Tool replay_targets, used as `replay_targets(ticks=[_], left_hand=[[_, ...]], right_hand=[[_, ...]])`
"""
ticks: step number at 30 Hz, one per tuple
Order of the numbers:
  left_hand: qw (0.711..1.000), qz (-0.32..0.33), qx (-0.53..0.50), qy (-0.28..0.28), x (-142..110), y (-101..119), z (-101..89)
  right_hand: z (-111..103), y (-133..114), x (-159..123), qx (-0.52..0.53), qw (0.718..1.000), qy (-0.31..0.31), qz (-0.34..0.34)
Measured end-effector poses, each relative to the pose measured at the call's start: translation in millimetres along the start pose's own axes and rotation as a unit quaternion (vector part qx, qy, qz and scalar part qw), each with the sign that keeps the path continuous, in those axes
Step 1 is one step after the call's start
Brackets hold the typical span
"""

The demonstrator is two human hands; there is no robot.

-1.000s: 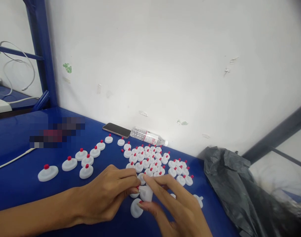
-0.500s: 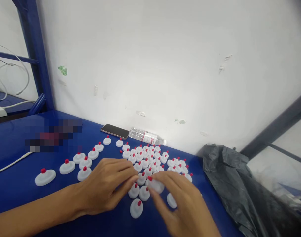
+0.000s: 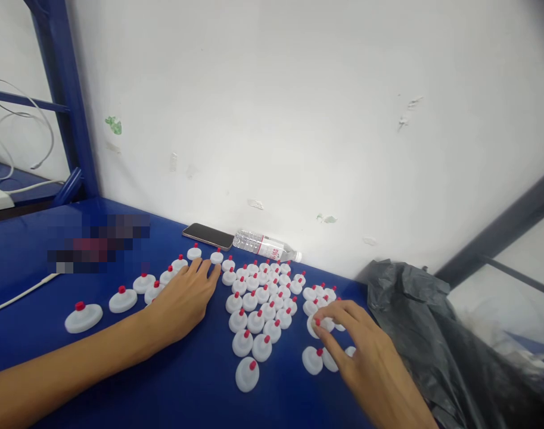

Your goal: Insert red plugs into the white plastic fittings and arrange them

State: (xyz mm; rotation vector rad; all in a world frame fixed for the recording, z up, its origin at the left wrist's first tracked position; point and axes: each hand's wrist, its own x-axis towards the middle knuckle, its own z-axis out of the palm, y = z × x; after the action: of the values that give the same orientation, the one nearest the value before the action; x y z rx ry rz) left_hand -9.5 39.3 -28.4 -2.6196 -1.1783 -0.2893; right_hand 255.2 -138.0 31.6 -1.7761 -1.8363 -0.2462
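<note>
Several white plastic caps with red tips (image 3: 259, 298) stand in rows on a blue table (image 3: 195, 387). My left hand (image 3: 182, 301) lies flat on the table with its fingers stretched toward a cap (image 3: 217, 257) near the far row. It holds nothing. My right hand (image 3: 365, 351) rests at the right end of the group, its fingertips curled over a white cap (image 3: 319, 325). Other caps (image 3: 312, 360) lie just beside its fingers. A single cap (image 3: 247, 374) stands nearest me.
A phone (image 3: 208, 236) and a lying water bottle (image 3: 265, 246) sit against the white wall. A black plastic bag (image 3: 437, 339) fills the table's right end. More caps (image 3: 83, 317) trail off left, near a white cable (image 3: 16, 293). Blue frame posts (image 3: 61, 89) stand left.
My hands have parted. The left one slid back and left and flattened out; the right one set its cap into the rows and moved right to another cap.
</note>
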Motion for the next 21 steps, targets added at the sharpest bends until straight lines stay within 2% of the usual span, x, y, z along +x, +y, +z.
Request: replay_targets(ticks=[6, 14, 18, 21], left_hand=[[0.999, -0.003, 0.035, -0.022, 1, -1, 1.4], [0.998, -0.004, 0.034, -0.045, 1, 3, -10.8], [0.998, -0.002, 0.027, -0.056, 0, 5, -15.8], [0.998, 0.0, 0.022, -0.053, -1, 6, -17.0]], right_hand=[[12, 9, -4, -0.014, 0.999, -0.038, 0.013], [19, 21, -7, -0.049, 0.997, -0.042, 0.034], [17, 19, -7, -0.053, 0.998, -0.019, 0.037], [8, 23, -8, -0.034, 0.996, -0.014, 0.081]])
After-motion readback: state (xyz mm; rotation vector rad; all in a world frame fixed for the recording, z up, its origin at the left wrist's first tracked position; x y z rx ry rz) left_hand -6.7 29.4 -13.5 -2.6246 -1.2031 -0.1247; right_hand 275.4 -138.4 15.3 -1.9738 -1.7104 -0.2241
